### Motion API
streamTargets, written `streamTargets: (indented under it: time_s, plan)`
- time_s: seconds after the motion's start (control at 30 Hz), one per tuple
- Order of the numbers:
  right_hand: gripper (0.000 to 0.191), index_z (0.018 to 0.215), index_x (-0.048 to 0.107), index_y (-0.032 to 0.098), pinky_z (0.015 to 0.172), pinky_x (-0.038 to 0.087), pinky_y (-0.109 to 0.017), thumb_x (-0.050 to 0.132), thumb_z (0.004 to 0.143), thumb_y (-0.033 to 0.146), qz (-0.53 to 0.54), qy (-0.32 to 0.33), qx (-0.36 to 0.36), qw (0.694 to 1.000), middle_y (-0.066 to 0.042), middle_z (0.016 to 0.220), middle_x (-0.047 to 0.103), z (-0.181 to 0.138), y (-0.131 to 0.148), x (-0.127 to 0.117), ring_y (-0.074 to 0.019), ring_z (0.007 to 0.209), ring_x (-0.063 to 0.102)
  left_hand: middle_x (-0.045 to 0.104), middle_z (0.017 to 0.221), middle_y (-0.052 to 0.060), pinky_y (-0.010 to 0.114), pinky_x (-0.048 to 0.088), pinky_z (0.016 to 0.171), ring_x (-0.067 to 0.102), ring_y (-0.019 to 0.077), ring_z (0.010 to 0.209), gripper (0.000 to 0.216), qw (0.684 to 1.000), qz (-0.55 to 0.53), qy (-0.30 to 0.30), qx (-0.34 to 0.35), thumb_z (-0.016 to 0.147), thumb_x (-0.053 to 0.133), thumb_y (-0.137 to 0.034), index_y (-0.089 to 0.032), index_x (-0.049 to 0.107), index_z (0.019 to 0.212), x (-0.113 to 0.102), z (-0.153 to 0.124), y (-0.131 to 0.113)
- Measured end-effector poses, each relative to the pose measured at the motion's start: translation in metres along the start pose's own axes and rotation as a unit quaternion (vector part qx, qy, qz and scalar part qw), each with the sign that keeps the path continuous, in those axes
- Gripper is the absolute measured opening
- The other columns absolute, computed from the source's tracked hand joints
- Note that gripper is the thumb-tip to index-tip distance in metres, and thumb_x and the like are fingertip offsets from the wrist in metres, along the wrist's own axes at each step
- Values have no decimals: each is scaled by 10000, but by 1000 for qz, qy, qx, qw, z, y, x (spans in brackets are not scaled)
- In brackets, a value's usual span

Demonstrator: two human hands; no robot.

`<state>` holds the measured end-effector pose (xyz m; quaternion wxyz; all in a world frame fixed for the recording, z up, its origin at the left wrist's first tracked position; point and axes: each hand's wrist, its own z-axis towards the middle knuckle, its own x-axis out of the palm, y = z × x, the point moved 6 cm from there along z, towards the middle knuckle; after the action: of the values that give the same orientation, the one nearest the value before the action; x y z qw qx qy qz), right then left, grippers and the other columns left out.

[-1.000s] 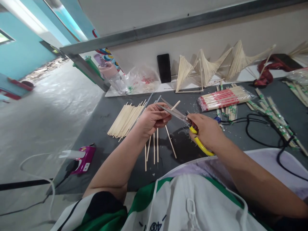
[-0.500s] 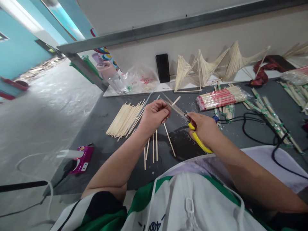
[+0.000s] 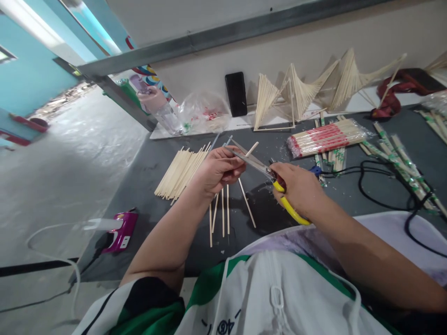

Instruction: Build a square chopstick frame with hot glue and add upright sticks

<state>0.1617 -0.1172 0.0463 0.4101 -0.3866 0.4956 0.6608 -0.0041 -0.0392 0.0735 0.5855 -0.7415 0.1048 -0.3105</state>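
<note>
Between its thumb and fingers, my left hand (image 3: 223, 170) pinches a thin wooden stick (image 3: 253, 148), whose tip pokes out past the scissor blades. My right hand (image 3: 298, 188) is wrapped round a pair of scissors (image 3: 256, 164) with yellow handles. The blades are slightly apart and point left, beside the left fingertips and across the stick. Several loose sticks (image 3: 223, 216) lie on the table under the left hand, and one more stick (image 3: 247, 202) lies slanted to their right. A row of sticks (image 3: 179, 172) is spread left of the hand.
Fan-shaped stick models (image 3: 296, 95) stand along the back, beside a black phone (image 3: 236, 94), a plastic bag (image 3: 204, 111) and a bottle (image 3: 159, 109). Packed chopsticks (image 3: 326, 137) and a black cable (image 3: 363, 184) lie right. A magenta power adapter (image 3: 122, 232) sits at the table's left edge.
My left hand has turned a little and its lower fingers show more. The scissor blades have shifted slightly left over its fingertips. The view has tilted slightly.
</note>
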Motion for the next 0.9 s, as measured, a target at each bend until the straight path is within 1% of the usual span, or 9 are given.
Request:
streamTargets:
  time_s: [0.13, 0.23, 0.3, 0.4, 0.5, 0.57, 0.7, 0.9]
  plan:
    - [472, 1209, 681, 220, 728, 423, -310, 614, 748, 145, 20, 14, -6, 1000, -78, 1072, 751, 0, 0, 3, -245, 910, 687, 510, 448, -39, 114, 182, 325, 300, 22, 336, 324, 999, -19, 15, -31, 575, 917, -240, -167, 629, 704, -1, 1, 2]
    - [491, 1208, 682, 222, 692, 411, -309, 610, 727, 152, 28, 25, 10, 999, -71, 1020, 756, 0, -3, 5, -241, 846, 684, 537, 473, -41, 120, 180, 318, 291, 9, 321, 313, 999, 12, 2, -32, 610, 900, -266, -160, 627, 719, -1, 2, 2]
    - [485, 1199, 681, 226, 688, 410, -310, 605, 725, 163, 24, 19, 18, 999, -68, 994, 756, 0, -5, 4, -246, 835, 684, 580, 513, -27, 128, 210, 323, 347, 12, 330, 295, 998, 55, -25, -5, 659, 874, -293, -151, 622, 714, -2, 2, 0]
    - [438, 1161, 677, 229, 718, 429, -312, 593, 734, 176, 17, 8, 14, 1000, -69, 989, 750, 0, -6, 2, -255, 869, 689, 628, 574, -13, 141, 264, 348, 440, 25, 375, 262, 988, 126, -62, 70, 723, 820, -298, -151, 604, 705, -1, -1, -5]
    - [402, 1123, 673, 227, 727, 439, -313, 581, 735, 177, 18, 9, 19, 1000, -66, 967, 740, -1, -5, -1, -257, 869, 688, 625, 587, -27, 147, 275, 370, 441, 19, 390, 193, 973, 170, -71, 140, 748, 763, -251, -160, 598, 710, 4, -5, -10]
    - [413, 1139, 671, 224, 741, 446, -316, 572, 741, 178, 24, 8, 20, 999, -70, 981, 737, -1, -4, -2, -261, 887, 689, 607, 575, -36, 146, 281, 384, 432, 16, 401, 159, 968, 178, -74, 160, 743, 743, -227, -162, 602, 709, 6, -6, -12]
    - [450, 1195, 669, 227, 755, 446, -331, 561, 759, 191, 27, 9, 19, 999, -85, 1050, 736, -2, -1, -2, -280, 937, 690, 558, 536, -43, 147, 276, 393, 424, 24, 422, 214, 974, 164, -78, 133, 711, 784, -259, -160, 596, 683, 5, -6, -11]
    - [443, 1205, 666, 235, 725, 419, -322, 565, 775, 195, 6, 11, 9, 1000, -84, 1087, 726, -2, 1, -3, -268, 934, 674, 528, 513, -34, 148, 220, 377, 383, 30, 403, 334, 988, 118, -50, 90, 676, 858, -374, -160, 601, 669, -1, -5, -9]
